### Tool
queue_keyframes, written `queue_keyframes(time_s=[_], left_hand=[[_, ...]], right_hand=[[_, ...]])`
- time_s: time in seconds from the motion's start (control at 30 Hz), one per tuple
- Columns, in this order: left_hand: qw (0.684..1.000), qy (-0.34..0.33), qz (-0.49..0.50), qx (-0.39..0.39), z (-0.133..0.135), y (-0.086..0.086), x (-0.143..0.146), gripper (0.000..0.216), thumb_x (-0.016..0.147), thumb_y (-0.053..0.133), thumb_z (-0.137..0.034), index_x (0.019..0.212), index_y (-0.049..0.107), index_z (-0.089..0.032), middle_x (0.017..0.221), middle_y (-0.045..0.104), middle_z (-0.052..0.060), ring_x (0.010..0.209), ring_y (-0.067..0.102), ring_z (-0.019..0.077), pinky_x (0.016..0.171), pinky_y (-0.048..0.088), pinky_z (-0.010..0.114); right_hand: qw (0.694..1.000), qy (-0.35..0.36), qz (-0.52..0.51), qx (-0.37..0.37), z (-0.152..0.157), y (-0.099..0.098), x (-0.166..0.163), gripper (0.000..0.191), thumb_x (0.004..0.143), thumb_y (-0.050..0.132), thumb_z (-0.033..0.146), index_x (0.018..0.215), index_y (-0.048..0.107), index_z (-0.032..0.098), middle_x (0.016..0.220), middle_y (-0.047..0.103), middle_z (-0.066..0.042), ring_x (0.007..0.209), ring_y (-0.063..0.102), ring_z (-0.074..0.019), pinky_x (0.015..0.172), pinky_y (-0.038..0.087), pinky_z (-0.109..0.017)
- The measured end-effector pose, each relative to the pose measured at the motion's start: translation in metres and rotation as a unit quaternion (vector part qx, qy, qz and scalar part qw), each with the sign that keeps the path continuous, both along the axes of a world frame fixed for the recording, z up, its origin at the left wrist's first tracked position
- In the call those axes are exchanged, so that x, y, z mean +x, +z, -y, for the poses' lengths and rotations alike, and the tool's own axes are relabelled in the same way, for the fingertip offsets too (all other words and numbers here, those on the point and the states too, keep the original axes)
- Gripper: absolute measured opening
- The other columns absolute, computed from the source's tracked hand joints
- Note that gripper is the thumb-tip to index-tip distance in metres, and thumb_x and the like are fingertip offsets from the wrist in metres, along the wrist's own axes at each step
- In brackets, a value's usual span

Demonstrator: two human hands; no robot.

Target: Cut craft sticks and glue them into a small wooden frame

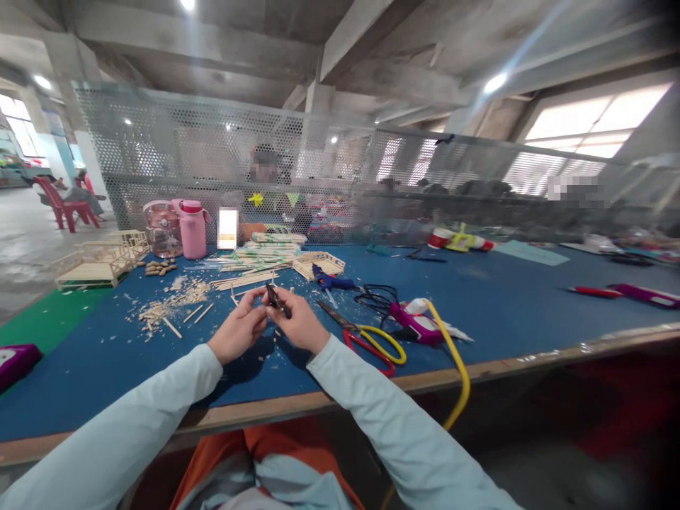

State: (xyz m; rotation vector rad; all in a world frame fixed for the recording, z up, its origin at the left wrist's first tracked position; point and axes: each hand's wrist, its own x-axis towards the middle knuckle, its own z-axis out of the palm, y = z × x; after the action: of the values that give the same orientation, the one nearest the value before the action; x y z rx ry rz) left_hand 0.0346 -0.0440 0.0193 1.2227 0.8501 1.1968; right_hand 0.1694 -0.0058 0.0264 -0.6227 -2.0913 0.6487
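Observation:
My right hand (300, 322) is closed round a small dark hand tool (277, 302), which looks like nippers. Close beside it, my left hand (241, 327) has its fingertips pinched together near the tool's tip. Whatever lies between those fingertips is too small to make out. Thin pale wooden sticks (249, 282) lie just beyond both hands. A blue glue gun (332, 279) rests past my right hand. Scissors with red and yellow handles (375, 343) lie to the right of that hand. Wood scraps (159, 315) are scattered left of my left hand.
Small wooden frames (95, 262) stand at the left end, near peanuts (159, 267), a pink bottle (193, 230) and a lit phone (228, 228). A hexagonal stick tray (319, 265) sits behind my hands. A purple power strip (417, 324) with a yellow cord lies right. Perforated metal panels (202, 152) border the back.

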Motion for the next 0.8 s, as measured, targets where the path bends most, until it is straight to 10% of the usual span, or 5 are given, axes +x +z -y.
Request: queue_keyframes(time_s=[0.23, 0.5, 0.8], left_hand=[[0.971, 0.199, -0.026, 0.132, -0.018, 0.015, -0.035, 0.051, 0.077, 0.052, -0.035, 0.121, 0.033, -0.017, 0.058, 0.048, -0.008, 0.041, 0.032, 0.0048, 0.041, 0.024, 0.018], [0.950, 0.281, -0.097, 0.091, -0.041, 0.000, -0.055, 0.025, 0.072, 0.056, -0.040, 0.073, 0.050, -0.016, 0.059, 0.054, -0.003, 0.055, 0.047, 0.0089, 0.050, 0.031, 0.021], [0.964, 0.253, -0.082, 0.008, -0.048, -0.009, -0.053, 0.020, 0.077, 0.050, -0.035, 0.069, 0.040, -0.019, 0.068, 0.066, 0.003, 0.061, 0.055, 0.0117, 0.054, 0.034, 0.022]], right_hand=[[0.974, -0.193, 0.109, -0.054, -0.011, 0.015, 0.038, 0.038, 0.077, 0.049, 0.047, 0.098, 0.049, 0.015, 0.088, 0.061, -0.007, 0.079, 0.057, -0.0174, 0.071, 0.043, -0.029], [0.782, -0.458, 0.415, -0.079, -0.029, 0.002, 0.068, 0.044, 0.070, 0.056, 0.035, 0.105, 0.049, 0.010, 0.103, 0.057, -0.021, 0.097, 0.055, -0.0312, 0.072, 0.043, -0.037], [0.860, -0.392, 0.322, 0.058, -0.008, 0.011, 0.066, 0.045, 0.076, 0.052, 0.046, 0.105, 0.055, 0.011, 0.104, 0.056, -0.016, 0.098, 0.051, -0.0276, 0.082, 0.038, -0.036]])
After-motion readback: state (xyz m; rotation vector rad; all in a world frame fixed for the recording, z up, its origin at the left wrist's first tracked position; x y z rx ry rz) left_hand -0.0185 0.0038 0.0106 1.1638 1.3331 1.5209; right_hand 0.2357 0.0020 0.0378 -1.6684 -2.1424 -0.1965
